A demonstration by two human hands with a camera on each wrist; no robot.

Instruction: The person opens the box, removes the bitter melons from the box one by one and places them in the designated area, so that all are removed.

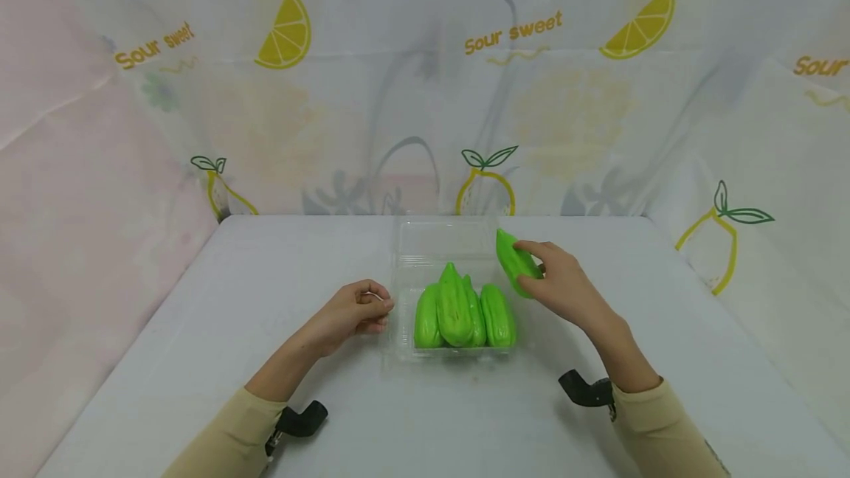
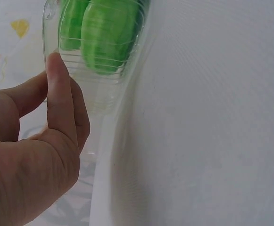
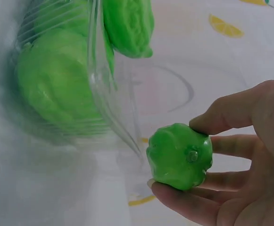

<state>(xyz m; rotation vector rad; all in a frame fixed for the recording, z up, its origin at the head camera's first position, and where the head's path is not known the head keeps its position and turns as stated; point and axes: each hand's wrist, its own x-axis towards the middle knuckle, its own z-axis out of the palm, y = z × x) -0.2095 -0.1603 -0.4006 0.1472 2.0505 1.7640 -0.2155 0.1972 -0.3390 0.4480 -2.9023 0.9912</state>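
A clear plastic clamshell box (image 1: 406, 345) lies with its lid folded back on the white table. Several bright green, ridged bitter melons (image 1: 454, 312) are in it, one lying on top of the others. My right hand (image 1: 564, 282) holds another bitter melon (image 3: 178, 157) between thumb and fingers, raised beside the box's right side, its pointed tip toward the back. At the box's left edge, my left hand (image 1: 352, 316) pinches the rim between thumb and fingertips. In the left wrist view the thumb (image 2: 60, 94) lies against that rim, under the melons' ends.
The box's transparent lid (image 1: 445, 238) extends toward the table's back edge. Behind the table hangs a white curtain (image 1: 372, 116) printed with lemons and lettering. A black camera mount sits on each wrist. The white table top (image 1: 438, 419) extends around the box.
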